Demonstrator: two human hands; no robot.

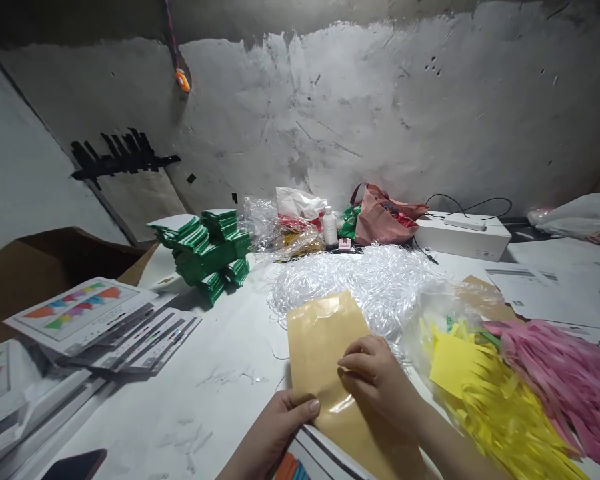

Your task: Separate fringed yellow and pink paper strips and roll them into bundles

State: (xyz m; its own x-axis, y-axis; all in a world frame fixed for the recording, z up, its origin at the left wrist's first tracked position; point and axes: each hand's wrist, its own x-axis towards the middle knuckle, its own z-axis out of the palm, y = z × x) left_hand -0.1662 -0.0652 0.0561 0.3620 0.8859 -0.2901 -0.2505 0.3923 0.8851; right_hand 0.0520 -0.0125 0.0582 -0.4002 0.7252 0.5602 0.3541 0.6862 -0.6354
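Note:
A glossy brown paper envelope [320, 333] is held up at a tilt over the front of the table. My left hand [287, 423] grips its lower left edge, the thumb lying on top. My right hand [375, 377] rests at its right side, fingers bent and closed against the paper; the fingertips' hold is partly hidden. Beneath the envelope, close to my left hand, shows a white printed sheet [325, 453] with orange and blue parts. Just behind the envelope spreads a heap of white string [350, 273].
Stacked green paper bundles [205, 253] stand at back left, with printed sheets [90, 313] nearer. A phone [75, 465] lies at the front left edge. Yellow fringed strips [490, 393] and pink strips [565, 380] fill the right. Behind are a white bottle [329, 227], pink bag [383, 217] and white box [463, 237].

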